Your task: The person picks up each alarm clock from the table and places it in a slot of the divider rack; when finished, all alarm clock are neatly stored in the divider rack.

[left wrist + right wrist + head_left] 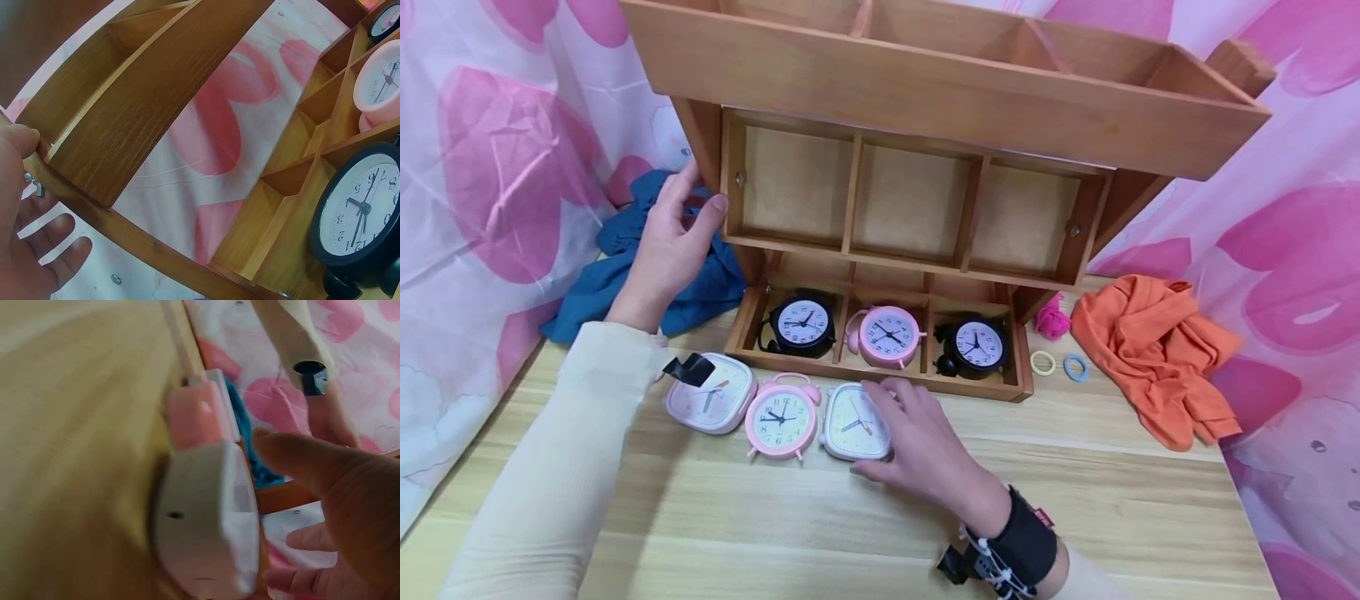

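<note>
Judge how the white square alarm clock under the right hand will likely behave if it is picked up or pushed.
The white clock looks like a stiff plastic shell, so probably light and rigid. The right hand spans it with its fingers, suggesting an easy one-hand lift. Its smooth rounded casing may slide readily on the wooden table, and pushed leftward it would likely bump the round pink clock beside it.

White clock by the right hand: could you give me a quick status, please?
Right hand open, fingers resting on white clock. Left hand open against wooden shelf side. Pink clock close beside.
</note>
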Action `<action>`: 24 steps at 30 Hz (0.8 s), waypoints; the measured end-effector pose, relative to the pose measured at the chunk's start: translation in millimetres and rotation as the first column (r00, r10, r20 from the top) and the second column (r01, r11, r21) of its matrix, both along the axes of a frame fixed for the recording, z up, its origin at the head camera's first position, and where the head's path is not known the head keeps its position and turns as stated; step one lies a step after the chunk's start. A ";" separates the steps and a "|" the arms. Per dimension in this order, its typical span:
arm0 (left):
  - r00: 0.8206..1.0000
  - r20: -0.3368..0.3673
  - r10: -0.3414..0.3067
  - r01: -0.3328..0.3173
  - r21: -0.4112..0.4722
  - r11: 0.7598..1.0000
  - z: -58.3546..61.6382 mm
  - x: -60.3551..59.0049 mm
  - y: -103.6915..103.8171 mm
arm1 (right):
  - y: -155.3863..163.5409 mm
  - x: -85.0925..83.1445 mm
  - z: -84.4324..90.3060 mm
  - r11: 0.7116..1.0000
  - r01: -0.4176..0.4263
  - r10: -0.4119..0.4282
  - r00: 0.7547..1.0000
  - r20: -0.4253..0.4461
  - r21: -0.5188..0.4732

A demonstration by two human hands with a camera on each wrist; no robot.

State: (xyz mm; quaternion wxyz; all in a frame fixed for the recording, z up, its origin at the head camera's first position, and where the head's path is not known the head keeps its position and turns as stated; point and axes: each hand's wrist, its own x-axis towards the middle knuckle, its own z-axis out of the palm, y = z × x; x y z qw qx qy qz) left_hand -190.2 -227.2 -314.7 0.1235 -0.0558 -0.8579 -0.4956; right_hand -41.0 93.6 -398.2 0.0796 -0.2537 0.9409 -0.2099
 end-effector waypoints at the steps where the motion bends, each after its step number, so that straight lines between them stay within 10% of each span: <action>1: 1.000 0.001 0.000 0.000 0.000 1.000 -0.1 0.1 -0.2 | -0.5 2.4 -3.1 1.000 0.006 -0.006 1.000 0.018 0.001; 16: 1.000 0.003 0.004 -0.004 -0.003 1.000 0.1 -0.3 0.6 | -8.7 8.7 -23.6 0.994 0.080 -0.077 0.996 0.051 -0.068; 24: 1.000 0.008 0.011 -0.011 -0.004 1.000 -0.1 0.3 0.2 | 1.4 25.8 14.8 0.916 0.230 -0.256 0.966 -0.037 -0.329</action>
